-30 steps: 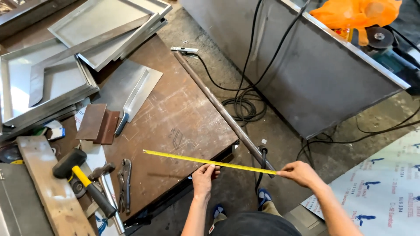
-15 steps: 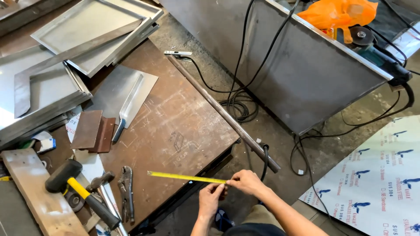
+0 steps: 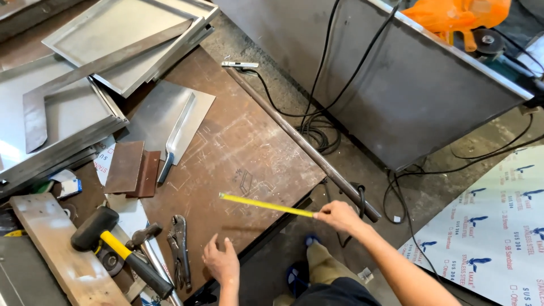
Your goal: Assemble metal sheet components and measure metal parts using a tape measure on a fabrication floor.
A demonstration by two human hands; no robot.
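From the head view, the right hand (image 3: 338,216) pinches the near end of a yellow tape (image 3: 266,204), fingers closed on it, the blade running out toward 10 o'clock above the rusty plate (image 3: 238,141). A second ago the tape was drawn much longer across the plate's near edge; it has since shortened, so the measuring pass looks to be closing out. The left hand (image 3: 221,264) has let go of the blade and now rests flat, fingers spread, on the plate at 6 o'clock, empty. Pliers (image 3: 180,249) lie just left of it, a mallet (image 3: 116,249) farther toward 8 o'clock, and a steel rod (image 3: 300,141) runs along the plate's right edge.
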